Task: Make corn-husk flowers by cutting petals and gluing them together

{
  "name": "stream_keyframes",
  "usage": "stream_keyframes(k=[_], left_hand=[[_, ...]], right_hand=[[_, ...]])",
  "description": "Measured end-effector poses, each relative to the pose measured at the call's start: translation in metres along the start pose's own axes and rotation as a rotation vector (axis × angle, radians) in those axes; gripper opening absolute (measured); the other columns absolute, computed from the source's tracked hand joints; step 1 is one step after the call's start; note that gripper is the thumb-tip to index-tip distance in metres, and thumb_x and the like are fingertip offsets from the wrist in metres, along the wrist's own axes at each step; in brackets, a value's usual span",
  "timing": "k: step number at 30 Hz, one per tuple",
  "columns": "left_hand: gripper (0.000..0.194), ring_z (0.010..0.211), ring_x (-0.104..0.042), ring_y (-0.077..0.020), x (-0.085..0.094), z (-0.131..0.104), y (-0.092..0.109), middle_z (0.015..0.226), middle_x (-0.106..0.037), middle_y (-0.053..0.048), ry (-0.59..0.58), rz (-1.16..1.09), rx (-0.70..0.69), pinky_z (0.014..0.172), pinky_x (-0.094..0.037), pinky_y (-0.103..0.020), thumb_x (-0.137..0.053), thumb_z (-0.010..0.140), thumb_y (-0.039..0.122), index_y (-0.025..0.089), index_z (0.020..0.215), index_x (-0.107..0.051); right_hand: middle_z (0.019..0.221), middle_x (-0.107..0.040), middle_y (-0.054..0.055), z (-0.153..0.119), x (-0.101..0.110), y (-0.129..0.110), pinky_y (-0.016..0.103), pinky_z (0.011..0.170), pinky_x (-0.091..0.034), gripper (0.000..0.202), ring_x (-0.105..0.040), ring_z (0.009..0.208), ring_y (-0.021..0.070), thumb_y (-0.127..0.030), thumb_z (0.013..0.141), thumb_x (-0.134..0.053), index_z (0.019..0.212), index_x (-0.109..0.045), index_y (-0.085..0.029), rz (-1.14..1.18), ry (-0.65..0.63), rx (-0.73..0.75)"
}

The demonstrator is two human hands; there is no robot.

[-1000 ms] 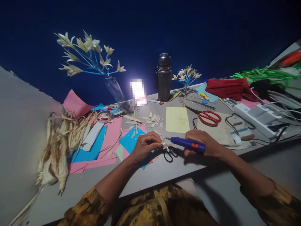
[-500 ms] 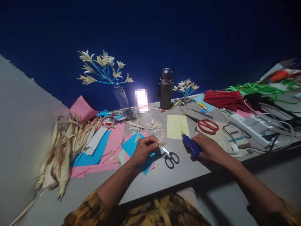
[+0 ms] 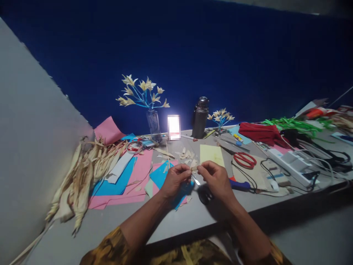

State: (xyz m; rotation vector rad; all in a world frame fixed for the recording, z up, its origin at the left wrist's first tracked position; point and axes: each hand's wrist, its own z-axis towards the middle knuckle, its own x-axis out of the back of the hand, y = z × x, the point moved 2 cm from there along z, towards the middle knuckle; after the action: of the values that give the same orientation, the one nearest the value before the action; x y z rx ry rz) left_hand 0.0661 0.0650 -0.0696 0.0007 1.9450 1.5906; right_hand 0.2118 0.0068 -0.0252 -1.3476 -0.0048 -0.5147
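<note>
Near the table's front, my left hand [image 3: 176,179] pinches a small pale husk piece [image 3: 194,168] between thumb and fingertips. My right hand [image 3: 217,180] pinches the same piece from the other side, so the fingertips of both hands nearly meet. Black-handled scissors [image 3: 204,194] lie just below, partly hidden by my right hand. A blue glue gun [image 3: 240,184] rests on the table right of my right hand. Under and beside my left hand are blue paper [image 3: 159,175] and pale scraps. The yellow paper sheet [image 3: 211,154] lies behind my right hand.
Dried husks [image 3: 82,184] and pink paper [image 3: 138,187] cover the left. A glass vase [image 3: 153,125] with husk flowers and a dark flask [image 3: 200,119] stand at the back. Red-handled scissors [image 3: 244,160], a power strip [image 3: 289,167] with cables and red cloth [image 3: 261,133] lie right.
My right hand has let go of the blue glue gun, now on the table, and moved left to the husk piece at my left hand. The camera view has shifted.
</note>
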Motion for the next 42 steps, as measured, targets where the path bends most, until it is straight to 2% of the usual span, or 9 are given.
stream_keyframes(k=[10, 18, 23, 28, 32, 36, 42], left_hand=[[0.03, 0.051, -0.052, -0.0098, 0.008, 0.001, 0.004, 0.058, -0.06, 0.001, -0.012, 0.029, -0.002, 0.054, -0.039, -0.023, -0.089, 0.059, 0.032, 0.014, 0.071, -0.067], [0.024, 0.048, -0.047, -0.0072, 0.005, -0.001, 0.004, 0.055, -0.058, 0.002, -0.046, 0.006, 0.005, 0.053, -0.037, -0.021, -0.084, 0.065, 0.028, 0.014, 0.072, -0.065], [0.02, 0.052, -0.052, -0.0093, 0.003, -0.002, 0.004, 0.057, -0.06, 0.002, -0.038, -0.065, 0.022, 0.056, -0.04, -0.021, -0.078, 0.068, 0.024, 0.016, 0.075, -0.062], [0.017, 0.053, -0.051, -0.0097, 0.002, -0.001, 0.002, 0.053, -0.057, 0.003, -0.072, -0.147, 0.019, 0.058, -0.04, -0.021, -0.075, 0.072, 0.024, 0.018, 0.075, -0.058], [0.023, 0.057, -0.053, -0.0097, 0.007, 0.002, 0.0, 0.062, -0.06, 0.003, 0.007, -0.125, -0.057, 0.06, -0.042, -0.022, -0.081, 0.071, 0.029, 0.018, 0.079, -0.062], [0.028, 0.061, -0.054, -0.0102, 0.012, 0.006, 0.003, 0.065, -0.06, 0.001, 0.097, -0.057, -0.12, 0.062, -0.044, -0.023, -0.088, 0.062, 0.031, 0.016, 0.07, -0.065], [0.031, 0.054, -0.047, -0.0076, 0.014, 0.007, 0.002, 0.06, -0.057, 0.003, 0.194, -0.078, -0.069, 0.05, -0.034, -0.019, -0.09, 0.056, 0.033, 0.015, 0.07, -0.069]], right_hand=[[0.055, -0.056, -0.002, 0.004, -0.002, 0.003, 0.024, 0.051, -0.035, 0.034, -0.044, 0.051, 0.0117, -0.046, 0.082, -0.064, 0.064, -0.06, -0.018, -0.032, 0.001, -0.02], [0.06, -0.059, 0.0, 0.004, -0.008, 0.009, 0.026, 0.056, -0.038, 0.033, -0.049, 0.056, 0.014, -0.046, 0.083, -0.063, 0.067, -0.061, -0.018, -0.047, 0.038, -0.019], [0.068, -0.061, -0.001, -0.003, -0.015, 0.014, 0.025, 0.057, -0.041, 0.026, -0.051, 0.061, 0.0145, -0.043, 0.083, -0.064, 0.076, -0.064, -0.018, 0.091, -0.053, -0.033], [0.07, -0.067, 0.0, -0.005, -0.027, 0.019, 0.026, 0.06, -0.042, 0.018, -0.053, 0.06, 0.0146, -0.035, 0.081, -0.066, 0.077, -0.067, -0.018, 0.084, -0.131, -0.045], [0.077, -0.07, 0.003, 0.0, -0.036, 0.025, 0.028, 0.066, -0.045, 0.018, -0.057, 0.067, 0.0172, -0.034, 0.081, -0.065, 0.083, -0.069, -0.017, 0.128, -0.107, -0.052], [0.076, -0.066, 0.001, 0.007, -0.044, 0.029, 0.026, 0.063, -0.044, 0.016, -0.053, 0.066, 0.0155, -0.028, 0.078, -0.066, 0.088, -0.071, -0.017, 0.159, -0.096, -0.002], [0.076, -0.066, 0.002, 0.014, -0.051, 0.03, 0.025, 0.062, -0.045, 0.013, -0.057, 0.067, 0.0162, -0.028, 0.079, -0.064, 0.082, -0.071, -0.018, 0.123, -0.057, 0.06]])
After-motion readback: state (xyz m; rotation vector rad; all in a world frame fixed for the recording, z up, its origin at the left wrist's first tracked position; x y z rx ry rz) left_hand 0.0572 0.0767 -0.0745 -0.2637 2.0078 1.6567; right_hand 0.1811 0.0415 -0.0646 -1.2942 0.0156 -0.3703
